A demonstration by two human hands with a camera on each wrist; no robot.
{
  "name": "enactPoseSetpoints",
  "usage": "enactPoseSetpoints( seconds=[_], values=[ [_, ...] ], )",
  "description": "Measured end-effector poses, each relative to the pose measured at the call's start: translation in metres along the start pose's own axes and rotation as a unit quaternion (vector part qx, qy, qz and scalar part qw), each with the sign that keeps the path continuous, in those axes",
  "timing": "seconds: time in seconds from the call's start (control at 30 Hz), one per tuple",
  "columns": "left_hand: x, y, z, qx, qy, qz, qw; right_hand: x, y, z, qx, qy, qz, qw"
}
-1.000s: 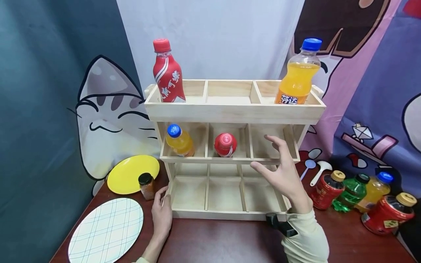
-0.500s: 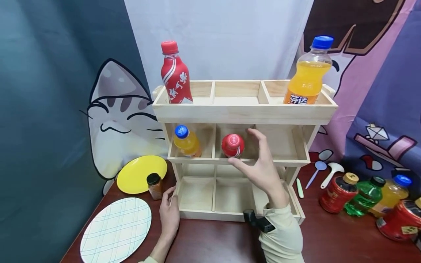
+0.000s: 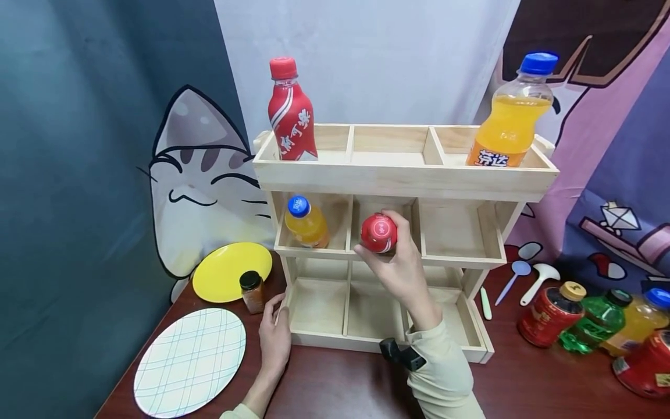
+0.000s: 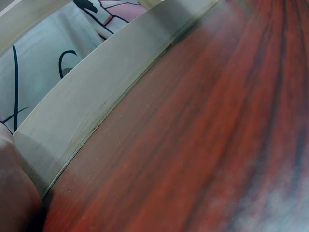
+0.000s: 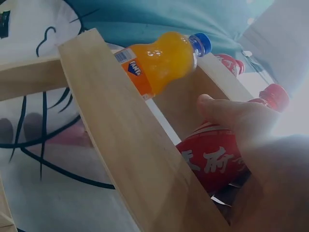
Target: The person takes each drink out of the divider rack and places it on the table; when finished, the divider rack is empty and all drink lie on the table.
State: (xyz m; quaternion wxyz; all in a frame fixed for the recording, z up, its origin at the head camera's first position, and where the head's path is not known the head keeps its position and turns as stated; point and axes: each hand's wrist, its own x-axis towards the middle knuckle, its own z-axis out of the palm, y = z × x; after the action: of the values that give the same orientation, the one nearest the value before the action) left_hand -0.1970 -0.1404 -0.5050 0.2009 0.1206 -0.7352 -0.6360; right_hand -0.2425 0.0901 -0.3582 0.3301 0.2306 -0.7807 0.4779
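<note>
While the left hand [image 3: 274, 337] rests loosely against the rack [image 3: 403, 180], the right hand [image 3: 400, 270] grasps a red-capped, white-lettered red bottle [image 3: 378, 234] at the rack's middle tier.

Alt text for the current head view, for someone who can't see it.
A right hand grips a red bottle in the middle tier of a wooden rack; the left hand touches the rack's lower side. Plates lie left, other bottles stand right.
</note>
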Motion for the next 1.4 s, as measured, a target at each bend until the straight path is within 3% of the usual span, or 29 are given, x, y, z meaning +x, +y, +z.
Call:
enactPoseSetpoints(
  seconds=[0.13,0.43,0.57,0.67,1.0,1.2,1.4],
  values=[
    [-0.001,0.004,0.000,0.003,-0.001,-0.006,1.0000,-0.001,0.002,0.001,-0.002,0.004,-0.013,1.000],
    [0.008,-0.023,0.003,0.009,0.007,0.008,0.9999,-0.002,0.004,0.003,-0.017,0.013,-0.048,0.999],
    [0.008,-0.023,0.003,0.003,0.004,0.012,0.9999,-0.002,0.004,0.002,-0.019,0.010,-0.053,0.998],
    [0.005,-0.015,0.002,0.001,0.001,0.007,1.0000,-0.002,0.004,0.002,-0.014,0.004,-0.053,0.999],
    [0.007,-0.024,0.002,0.015,0.004,0.009,0.9998,-0.003,0.005,0.001,-0.008,-0.004,-0.062,0.998],
    [0.004,-0.013,-0.002,0.004,0.003,-0.007,1.0000,-0.004,0.006,0.003,0.010,-0.007,-0.073,0.997],
    [-0.003,0.006,-0.002,0.005,-0.003,-0.001,1.0000,-0.003,-0.006,-0.006,0.091,-0.019,-0.026,0.995]
  ],
)
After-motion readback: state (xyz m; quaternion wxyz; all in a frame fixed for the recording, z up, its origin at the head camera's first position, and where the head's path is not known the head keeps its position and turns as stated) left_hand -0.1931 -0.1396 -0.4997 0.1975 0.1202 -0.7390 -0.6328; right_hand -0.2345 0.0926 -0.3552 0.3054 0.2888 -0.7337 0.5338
